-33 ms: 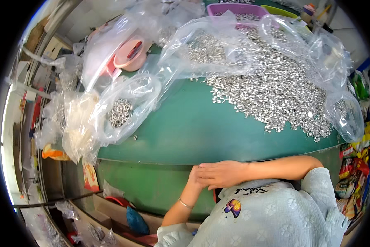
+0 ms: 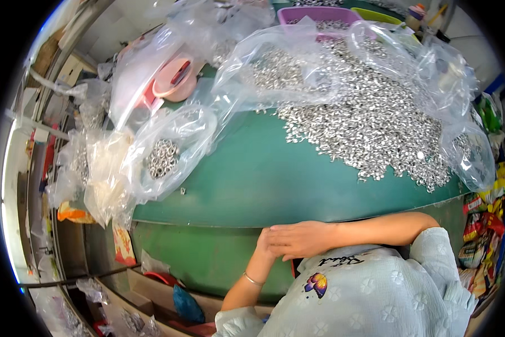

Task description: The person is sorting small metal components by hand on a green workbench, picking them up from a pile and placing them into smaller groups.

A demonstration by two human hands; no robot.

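My right hand (image 2: 300, 239) lies flat across my left hand (image 2: 264, 243), just off the front edge of the green table (image 2: 252, 180). The right hand's fingers are stretched out and hold nothing that I can see. They cover the left hand's fingers, so its grip is hidden. A thin bracelet (image 2: 253, 279) circles my left wrist. Beyond my hands, a large heap of small silvery metal pieces (image 2: 370, 112) spreads over the right of the table. To the left, a clear plastic bag (image 2: 199, 126) lies open with similar ring-like metal pieces (image 2: 164, 159) inside.
One loose metal piece (image 2: 183, 191) sits beside the left bag. At the back are a pink bowl (image 2: 174, 90) holding a red object, a purple bin (image 2: 286, 16) and a green bin (image 2: 379, 15). Colourful packets (image 2: 477, 224) stand at the right. Below the tabletop is an open drawer (image 2: 151, 289).
The view has shifted very slightly. My hands keep the same crossed pose, and nothing on the table has moved.
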